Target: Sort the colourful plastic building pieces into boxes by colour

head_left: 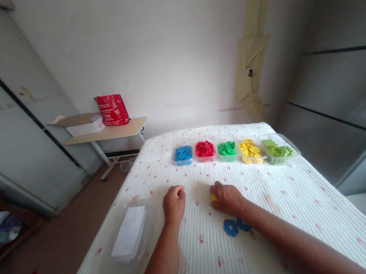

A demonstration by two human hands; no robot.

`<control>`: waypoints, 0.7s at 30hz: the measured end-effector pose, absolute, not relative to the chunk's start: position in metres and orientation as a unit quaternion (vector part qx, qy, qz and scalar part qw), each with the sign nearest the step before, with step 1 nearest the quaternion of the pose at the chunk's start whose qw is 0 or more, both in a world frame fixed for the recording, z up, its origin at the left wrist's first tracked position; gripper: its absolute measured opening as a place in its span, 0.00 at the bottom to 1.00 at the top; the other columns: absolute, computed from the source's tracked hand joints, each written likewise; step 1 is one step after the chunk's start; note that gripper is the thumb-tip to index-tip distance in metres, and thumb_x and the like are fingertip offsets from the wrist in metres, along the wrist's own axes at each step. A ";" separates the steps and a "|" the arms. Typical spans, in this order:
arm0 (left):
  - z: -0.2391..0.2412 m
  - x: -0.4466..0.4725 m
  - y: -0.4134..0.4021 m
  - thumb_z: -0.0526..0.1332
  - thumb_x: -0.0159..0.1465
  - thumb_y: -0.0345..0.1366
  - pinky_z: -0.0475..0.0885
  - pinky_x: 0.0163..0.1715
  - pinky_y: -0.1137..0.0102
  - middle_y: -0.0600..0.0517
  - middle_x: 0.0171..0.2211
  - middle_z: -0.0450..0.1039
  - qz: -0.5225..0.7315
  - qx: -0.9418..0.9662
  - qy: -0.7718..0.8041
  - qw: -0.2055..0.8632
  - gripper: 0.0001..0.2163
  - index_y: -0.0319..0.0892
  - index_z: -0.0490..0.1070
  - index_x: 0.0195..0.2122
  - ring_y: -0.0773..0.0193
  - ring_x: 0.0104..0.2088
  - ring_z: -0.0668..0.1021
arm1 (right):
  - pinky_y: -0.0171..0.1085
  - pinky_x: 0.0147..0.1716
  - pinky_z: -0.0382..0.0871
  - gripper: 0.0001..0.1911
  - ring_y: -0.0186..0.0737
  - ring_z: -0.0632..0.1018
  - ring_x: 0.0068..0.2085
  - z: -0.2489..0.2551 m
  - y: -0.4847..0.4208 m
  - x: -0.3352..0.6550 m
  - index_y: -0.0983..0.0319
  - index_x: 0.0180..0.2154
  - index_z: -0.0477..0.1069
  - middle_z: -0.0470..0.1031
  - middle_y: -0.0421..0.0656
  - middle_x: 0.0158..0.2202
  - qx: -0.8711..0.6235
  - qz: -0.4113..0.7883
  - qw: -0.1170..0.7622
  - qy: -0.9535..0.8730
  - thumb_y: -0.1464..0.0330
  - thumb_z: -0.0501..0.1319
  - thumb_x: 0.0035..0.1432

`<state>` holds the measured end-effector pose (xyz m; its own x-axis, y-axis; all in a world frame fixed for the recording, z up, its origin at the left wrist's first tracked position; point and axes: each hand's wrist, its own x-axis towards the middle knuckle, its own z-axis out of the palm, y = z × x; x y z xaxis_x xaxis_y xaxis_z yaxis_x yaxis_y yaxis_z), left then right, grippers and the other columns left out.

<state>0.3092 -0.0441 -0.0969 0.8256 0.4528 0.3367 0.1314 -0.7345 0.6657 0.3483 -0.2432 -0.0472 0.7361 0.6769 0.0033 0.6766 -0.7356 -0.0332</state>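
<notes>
My right hand [227, 198] is closed round a yellow plastic piece [214, 197], most of it hidden under the fingers, low over the table. Just below that wrist lie two blue flower-shaped discs [230, 228], one partly covered by my forearm. My left hand [174, 203] rests curled on the white cloth to the left, its fingers folded in; whether anything is inside cannot be seen. Beyond both hands stands a row of clear tubs: blue discs [183, 153], red pieces [204, 149], green pieces [227, 149], yellow pieces [250, 149] and light green pieces [277, 148].
A clear plastic lid or tray [110, 269] with folded white paper [129, 234] lies left of my left forearm. Past the table's far left corner is a side table [107, 133] with a red bag [112, 110] and a white box [85, 127]. Cabinets flank both sides.
</notes>
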 end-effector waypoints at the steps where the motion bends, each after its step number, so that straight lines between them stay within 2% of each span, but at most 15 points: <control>1: -0.097 0.309 -0.044 0.54 0.56 0.29 0.68 0.42 0.70 0.50 0.35 0.76 0.246 0.898 0.163 0.326 0.09 0.41 0.74 0.32 0.65 0.37 0.76 | 0.34 0.26 0.63 0.12 0.39 0.76 0.32 -0.048 -0.245 0.348 0.63 0.39 0.69 0.72 0.46 0.38 -0.929 0.005 0.020 -0.370 0.67 0.56 0.52; 6: -0.097 0.309 -0.044 0.54 0.56 0.28 0.68 0.42 0.70 0.51 0.35 0.76 0.240 0.900 0.163 0.325 0.09 0.42 0.74 0.33 0.65 0.37 0.76 | 0.32 0.26 0.62 0.12 0.36 0.76 0.32 -0.038 -0.278 0.363 0.62 0.39 0.71 0.71 0.45 0.38 -0.926 -0.042 0.051 -0.372 0.66 0.56 0.53; 13: -0.094 0.309 -0.047 0.54 0.56 0.29 0.68 0.41 0.69 0.50 0.35 0.76 0.228 0.904 0.174 0.318 0.09 0.42 0.74 0.33 0.64 0.36 0.76 | 0.34 0.29 0.63 0.18 0.41 0.73 0.36 0.019 -0.341 0.440 0.62 0.45 0.71 0.72 0.48 0.40 -0.942 -0.242 0.054 -0.226 0.64 0.52 0.56; 18: -0.094 0.308 -0.046 0.54 0.56 0.28 0.68 0.41 0.69 0.50 0.35 0.76 0.235 0.905 0.165 0.315 0.10 0.41 0.74 0.33 0.65 0.36 0.76 | 0.43 0.37 0.65 0.23 0.52 0.70 0.47 0.025 -0.350 0.467 0.62 0.52 0.66 0.69 0.51 0.50 -0.938 -0.249 0.029 -0.240 0.64 0.55 0.54; 21: -0.094 0.308 -0.046 0.54 0.56 0.28 0.68 0.40 0.69 0.50 0.34 0.76 0.239 0.905 0.160 0.314 0.10 0.41 0.74 0.32 0.65 0.35 0.76 | 0.40 0.37 0.66 0.16 0.44 0.74 0.41 0.008 -0.346 0.448 0.62 0.46 0.70 0.73 0.49 0.45 -0.918 -0.218 0.117 -0.309 0.66 0.53 0.56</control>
<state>0.3079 -0.0463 -0.0939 0.8349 0.4389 0.3321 0.1389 -0.7519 0.6445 0.4479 -0.3465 0.0076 0.7137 0.5164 0.4732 0.6184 -0.7819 -0.0794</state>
